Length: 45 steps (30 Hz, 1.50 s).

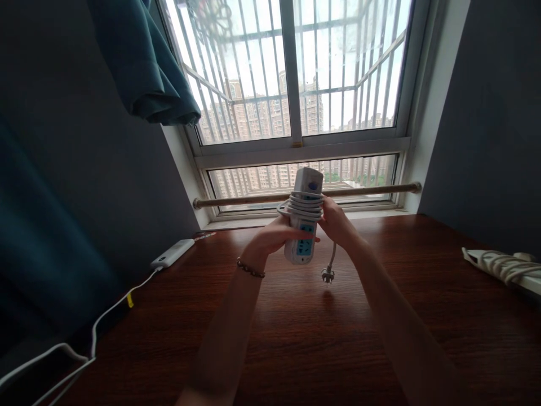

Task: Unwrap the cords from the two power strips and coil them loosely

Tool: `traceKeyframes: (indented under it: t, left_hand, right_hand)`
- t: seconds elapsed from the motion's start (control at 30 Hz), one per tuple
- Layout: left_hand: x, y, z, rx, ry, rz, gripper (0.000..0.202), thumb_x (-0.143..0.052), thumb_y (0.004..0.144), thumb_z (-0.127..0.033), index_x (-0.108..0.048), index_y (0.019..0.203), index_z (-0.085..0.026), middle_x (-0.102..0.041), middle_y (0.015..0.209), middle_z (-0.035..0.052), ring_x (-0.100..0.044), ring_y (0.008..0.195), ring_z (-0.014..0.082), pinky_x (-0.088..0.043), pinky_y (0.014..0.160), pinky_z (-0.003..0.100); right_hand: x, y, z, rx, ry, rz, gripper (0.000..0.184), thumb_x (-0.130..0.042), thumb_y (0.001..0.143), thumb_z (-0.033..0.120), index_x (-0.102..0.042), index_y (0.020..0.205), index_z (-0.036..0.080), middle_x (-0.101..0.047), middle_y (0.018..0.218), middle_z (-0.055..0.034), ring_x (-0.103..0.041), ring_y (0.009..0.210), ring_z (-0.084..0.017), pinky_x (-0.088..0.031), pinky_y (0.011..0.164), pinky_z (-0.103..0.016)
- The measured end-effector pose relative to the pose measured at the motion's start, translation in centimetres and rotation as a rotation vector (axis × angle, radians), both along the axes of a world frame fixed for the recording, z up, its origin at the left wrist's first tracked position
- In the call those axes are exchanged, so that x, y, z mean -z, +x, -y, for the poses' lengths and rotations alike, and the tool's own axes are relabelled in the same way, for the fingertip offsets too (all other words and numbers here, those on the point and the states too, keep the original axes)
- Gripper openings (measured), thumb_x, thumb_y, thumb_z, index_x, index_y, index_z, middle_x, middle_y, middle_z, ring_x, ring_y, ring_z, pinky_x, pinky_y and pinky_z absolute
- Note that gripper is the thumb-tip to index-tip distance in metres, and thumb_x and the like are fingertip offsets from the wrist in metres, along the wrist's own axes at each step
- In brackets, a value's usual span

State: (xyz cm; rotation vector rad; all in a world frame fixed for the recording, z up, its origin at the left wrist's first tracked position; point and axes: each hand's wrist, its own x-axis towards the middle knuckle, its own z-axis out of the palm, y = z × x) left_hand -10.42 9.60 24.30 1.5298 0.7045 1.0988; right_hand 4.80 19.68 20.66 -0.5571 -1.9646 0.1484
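Note:
A white power strip (pixel 299 252) with blue socket panels is held up above the dark wooden surface, tilted upright. Its white cord (pixel 305 206) is wound several times around the middle. My left hand (pixel 274 234) is closed around the lower part from the left, its thumb across the front by the sockets. At the right edge, my right hand (pixel 336 220) is closed at the wound cord, with some fingers hidden behind the strip. Below my right hand the plug (pixel 327 275) dangles on a short free length of cord.
On the brown wooden surface (pixel 287 338), a white power strip (pixel 173 254) lies at left, its cable running toward me. Another cord-wrapped strip (pixel 507 266) lies at right. A horizontal rail (pixel 367 192) crosses before the barred window; a blue curtain (pixel 143 73) hangs upper left.

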Motion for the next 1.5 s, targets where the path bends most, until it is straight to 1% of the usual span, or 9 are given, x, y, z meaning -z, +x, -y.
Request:
traceKeyframes:
  t: [0.07, 0.17, 0.43, 0.6, 0.73, 0.83, 1.03, 1.23, 1.5]
  left_hand:
    - [0.0, 0.2, 0.4, 0.053, -0.032, -0.040, 0.045, -0.074, 0.061, -0.012, -0.059, 0.103, -0.013, -0.065, 0.095, 0.0088, -0.063, 0.084, 0.0231, -0.053, 0.080, 0.047]
    - [0.2, 0.5, 0.4, -0.004, -0.083, 0.007, 0.040, -0.073, 0.063, -0.013, -0.061, 0.100, -0.012, -0.067, 0.089, 0.0079, -0.064, 0.079, 0.0222, -0.053, 0.080, 0.046]
    - [0.1, 0.3, -0.5, -0.060, -0.105, 0.053, 0.038, -0.072, 0.054, -0.010, -0.064, 0.091, -0.007, -0.069, 0.083, 0.0127, -0.066, 0.078, 0.0259, -0.049, 0.082, 0.041]
    - [-0.2, 0.5, -0.1, -0.174, -0.066, 0.132, 0.044, -0.070, 0.053, -0.011, -0.063, 0.096, -0.012, -0.070, 0.084, 0.0072, -0.065, 0.075, 0.0220, -0.049, 0.075, 0.035]
    - [0.0, 1.0, -0.1, -0.250, -0.088, 0.173, 0.036, -0.066, 0.058, -0.019, -0.064, 0.093, -0.010, -0.068, 0.074, 0.0061, -0.063, 0.067, 0.0188, -0.047, 0.063, 0.030]
    - [0.0, 1.0, -0.1, -0.245, -0.102, 0.185, 0.033, -0.064, 0.062, -0.025, -0.064, 0.090, -0.008, -0.067, 0.069, 0.0058, -0.062, 0.063, 0.0180, -0.047, 0.060, 0.029]
    - [-0.2, 0.1, 0.2, -0.257, -0.133, 0.152, 0.034, -0.065, 0.064, -0.023, -0.062, 0.096, -0.012, -0.069, 0.079, 0.0052, -0.063, 0.067, 0.0171, -0.049, 0.067, 0.030]
    - [0.4, 0.2, -0.4, -0.247, -0.038, 0.099, 0.034, -0.065, 0.065, -0.021, -0.060, 0.097, -0.013, -0.068, 0.076, 0.0039, -0.063, 0.066, 0.0171, -0.049, 0.063, 0.028]
    - [0.4, 0.7, -0.4, -0.321, -0.120, 0.038, 0.031, -0.066, 0.069, -0.028, -0.058, 0.095, -0.012, -0.067, 0.079, 0.0061, -0.064, 0.064, 0.0172, -0.052, 0.059, 0.029]
  right_hand:
    - [0.0, 0.3, -0.3, -0.014, 0.018, -0.088, 0.018, -0.048, 0.079, 0.014, -0.052, 0.097, 0.011, -0.053, 0.095, -0.0103, -0.050, 0.086, -0.021, -0.039, 0.073, -0.030]
    - [-0.5, 1.1, -0.4, 0.008, 0.033, -0.144, 0.030, -0.054, 0.074, 0.014, -0.051, 0.104, 0.012, -0.053, 0.097, -0.0084, -0.050, 0.085, -0.020, -0.039, 0.070, -0.029]
    - [-1.7, 2.1, 1.4, 0.013, 0.003, -0.004, 0.035, -0.060, 0.066, 0.015, -0.051, 0.100, 0.012, -0.045, 0.090, -0.0060, -0.042, 0.066, -0.014, -0.036, 0.056, -0.025]
    - [-1.8, 2.6, 2.1, -0.053, -0.083, 0.162, 0.076, -0.075, 0.063, 0.024, -0.039, 0.129, 0.016, -0.040, 0.105, -0.0091, -0.045, 0.073, -0.015, -0.043, 0.060, -0.025]
    - [-1.7, 2.4, 2.4, 0.037, -0.061, 0.201, 0.093, -0.076, 0.062, 0.030, -0.027, 0.139, 0.013, -0.038, 0.111, -0.0119, -0.048, 0.083, -0.021, -0.046, 0.070, -0.032]
    - [-1.7, 2.2, 2.6, 0.079, -0.003, 0.172, 0.093, -0.073, 0.065, 0.035, -0.026, 0.141, 0.013, -0.039, 0.112, -0.0118, -0.048, 0.081, -0.021, -0.046, 0.070, -0.034]
    - [-1.8, 2.2, 2.8, -0.096, -0.016, 0.137, 0.081, -0.063, 0.070, 0.031, -0.027, 0.141, 0.013, -0.041, 0.112, -0.0120, -0.047, 0.075, -0.017, -0.045, 0.064, -0.028]
    - [-1.8, 2.0, 2.9, 0.060, -0.042, 0.237, 0.082, -0.070, 0.062, 0.033, -0.034, 0.133, 0.014, -0.041, 0.108, -0.0099, -0.048, 0.069, -0.016, -0.043, 0.058, -0.028]
    - [-1.6, 1.7, 2.3, 0.286, 0.218, 0.092, 0.059, -0.064, 0.075, 0.028, -0.045, 0.130, 0.014, -0.047, 0.102, -0.0063, -0.050, 0.071, -0.016, -0.036, 0.052, -0.026]
